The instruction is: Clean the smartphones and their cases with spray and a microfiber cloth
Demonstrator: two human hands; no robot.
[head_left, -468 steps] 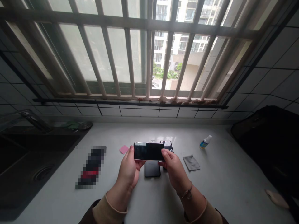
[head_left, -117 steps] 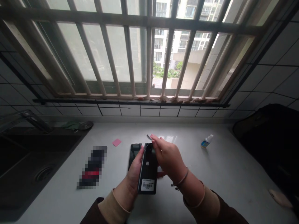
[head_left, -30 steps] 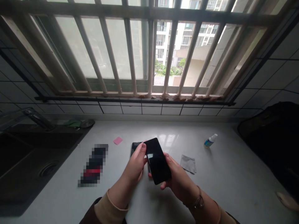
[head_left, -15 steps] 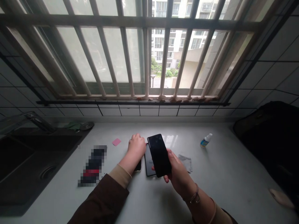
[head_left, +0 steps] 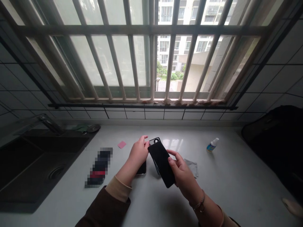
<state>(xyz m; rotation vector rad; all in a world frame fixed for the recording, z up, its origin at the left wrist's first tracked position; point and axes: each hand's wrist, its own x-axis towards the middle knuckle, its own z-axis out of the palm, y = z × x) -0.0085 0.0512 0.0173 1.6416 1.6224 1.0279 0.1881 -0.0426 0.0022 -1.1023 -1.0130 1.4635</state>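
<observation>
My right hand (head_left: 181,168) grips a black phone (head_left: 163,165) by its right edge, thumb on top, dark face toward me. Just behind the phone is a thin phone case (head_left: 152,142) with a round camera opening; the phone hides most of it. My left hand (head_left: 139,151) pinches the case's upper left edge between thumb and fingers, index finger raised. Below my left wrist another dark phone (head_left: 142,169) lies on the counter, partly covered by the hand.
A pink square (head_left: 121,144) lies to the left on the white counter (head_left: 151,205). A grey cloth (head_left: 192,168) and a small spray bottle (head_left: 212,145) are on the right. The sink (head_left: 30,176) is at the left, a black bag (head_left: 279,142) at the right.
The case, earlier lying under the phone, is now lifted and tilted in my left hand. The phone has tilted and come lower, overlapping the case. The whole view has shifted slightly.
</observation>
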